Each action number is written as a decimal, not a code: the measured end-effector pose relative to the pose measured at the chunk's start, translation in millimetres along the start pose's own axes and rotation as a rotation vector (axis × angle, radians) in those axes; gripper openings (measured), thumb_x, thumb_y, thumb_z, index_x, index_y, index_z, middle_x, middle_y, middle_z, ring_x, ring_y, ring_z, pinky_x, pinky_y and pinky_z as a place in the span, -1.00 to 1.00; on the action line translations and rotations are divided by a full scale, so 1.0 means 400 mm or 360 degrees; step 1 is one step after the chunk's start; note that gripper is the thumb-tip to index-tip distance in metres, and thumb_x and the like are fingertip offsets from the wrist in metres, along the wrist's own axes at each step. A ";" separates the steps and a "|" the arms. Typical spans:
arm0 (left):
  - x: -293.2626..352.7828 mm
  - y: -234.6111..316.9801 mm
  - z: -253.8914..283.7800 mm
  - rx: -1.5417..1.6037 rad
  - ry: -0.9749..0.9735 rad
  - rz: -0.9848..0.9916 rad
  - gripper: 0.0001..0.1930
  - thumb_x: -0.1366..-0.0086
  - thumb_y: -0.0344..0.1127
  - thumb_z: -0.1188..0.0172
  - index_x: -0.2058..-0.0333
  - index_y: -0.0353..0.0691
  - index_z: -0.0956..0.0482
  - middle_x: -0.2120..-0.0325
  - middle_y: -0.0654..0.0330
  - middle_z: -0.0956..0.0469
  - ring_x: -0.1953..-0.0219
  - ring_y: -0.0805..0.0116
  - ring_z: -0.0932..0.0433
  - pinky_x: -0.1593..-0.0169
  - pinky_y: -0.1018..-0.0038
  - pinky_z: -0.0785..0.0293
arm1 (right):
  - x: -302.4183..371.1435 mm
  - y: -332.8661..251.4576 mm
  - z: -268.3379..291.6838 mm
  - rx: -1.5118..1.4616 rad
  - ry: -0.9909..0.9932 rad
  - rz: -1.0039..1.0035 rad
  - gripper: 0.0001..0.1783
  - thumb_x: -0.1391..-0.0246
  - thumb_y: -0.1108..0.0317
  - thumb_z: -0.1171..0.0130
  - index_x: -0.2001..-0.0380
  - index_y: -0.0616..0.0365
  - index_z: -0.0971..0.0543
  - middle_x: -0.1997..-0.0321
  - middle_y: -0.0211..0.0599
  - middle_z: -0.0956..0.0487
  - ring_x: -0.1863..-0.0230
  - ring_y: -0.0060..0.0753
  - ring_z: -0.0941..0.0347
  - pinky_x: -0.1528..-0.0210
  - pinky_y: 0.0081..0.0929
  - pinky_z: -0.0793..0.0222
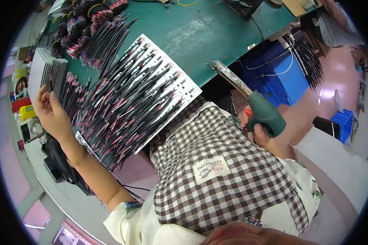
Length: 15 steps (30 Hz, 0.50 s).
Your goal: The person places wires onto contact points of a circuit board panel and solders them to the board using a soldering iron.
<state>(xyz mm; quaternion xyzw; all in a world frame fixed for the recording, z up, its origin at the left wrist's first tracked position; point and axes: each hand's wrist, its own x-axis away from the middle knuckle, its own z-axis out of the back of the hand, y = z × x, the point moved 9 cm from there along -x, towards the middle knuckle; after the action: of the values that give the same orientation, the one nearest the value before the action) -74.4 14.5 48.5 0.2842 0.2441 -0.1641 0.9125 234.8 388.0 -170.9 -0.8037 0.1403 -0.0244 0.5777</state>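
Observation:
A green heat gun (264,116) is in my right hand (259,132), whose fingers wrap round its handle. Its long, scorched metal nozzle (233,77) points up and left over the table's near edge. At the left, my left hand (51,111) is raised with fingers bent, and a short dark wire (49,83) stands up from its fingertips. Between my hands lies a white board (183,90) with rows of black wires (126,100) with red and white ends on it. The wires cover most of the board.
Bundled wires (104,41) lie on the green table (188,36) at the far left. A stack of white boards (49,67) stands beyond my left hand. Blue crates (280,81) with white cables are right of the table. A dark bag-like object (61,159) lies below my left forearm.

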 end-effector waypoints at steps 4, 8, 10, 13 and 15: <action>0.255 0.479 -0.206 -0.0037 -0.0179 -0.0728 -0.74 0.02 -0.57 -0.25 0.28 -0.23 -0.65 0.46 0.15 -0.54 0.42 0.26 -0.51 0.30 0.47 -0.44 | -0.036 -0.030 0.072 0.0144 -0.0100 -0.0078 -0.57 -0.09 0.37 0.04 -0.03 0.33 -0.34 0.40 -0.24 -0.46 0.43 -0.45 -0.33 0.31 -0.50 -0.29; 0.349 0.538 -0.348 0.0398 -0.0457 -0.0460 -0.83 0.05 -0.54 -0.30 0.43 -0.22 -0.56 0.56 0.23 -0.49 0.60 0.42 -0.45 0.54 0.54 -0.36 | -0.053 -0.103 0.028 0.0336 -0.0209 -0.0041 -0.59 -0.03 0.49 0.10 0.01 0.35 -0.35 0.40 -0.22 -0.46 0.45 -0.42 -0.35 0.34 -0.50 -0.31; 0.368 0.523 -0.399 0.0374 -0.0415 -0.0442 -0.85 0.05 -0.50 -0.30 0.48 -0.17 -0.53 0.66 0.29 -0.40 0.69 0.41 -0.39 0.62 0.51 -0.30 | -0.043 -0.096 0.042 0.0378 -0.0240 -0.0215 -0.45 -0.04 0.17 -0.03 -0.04 0.30 -0.33 0.33 -0.29 -0.45 0.34 -0.48 -0.34 0.24 -0.52 -0.28; 0.373 0.490 -0.444 0.0351 -0.0503 -0.0205 -0.86 0.05 -0.49 -0.30 0.48 -0.15 -0.53 0.69 0.30 -0.38 0.71 0.42 -0.37 0.63 0.51 -0.28 | -0.051 -0.154 0.009 0.0484 -0.0046 -0.0557 -0.49 0.00 0.15 -0.10 0.04 0.27 -0.39 0.29 -0.25 -0.48 0.29 -0.42 -0.40 0.21 -0.49 -0.32; 0.380 0.479 -0.449 0.0341 -0.0503 -0.0185 -0.87 0.04 -0.47 -0.29 0.49 -0.14 -0.53 0.70 0.31 -0.38 0.72 0.43 -0.36 0.64 0.51 -0.26 | -0.045 -0.140 0.033 0.0556 0.0140 -0.0739 -0.68 0.05 0.43 -0.05 0.16 0.29 -0.47 0.32 -0.13 -0.52 0.36 -0.30 -0.46 0.28 -0.44 -0.39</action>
<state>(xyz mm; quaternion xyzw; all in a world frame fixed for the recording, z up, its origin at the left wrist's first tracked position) 71.8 248.0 -78.7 0.3359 0.0951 -0.2843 0.8929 231.1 421.1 -120.5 -0.7007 -0.0287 -0.2146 0.6798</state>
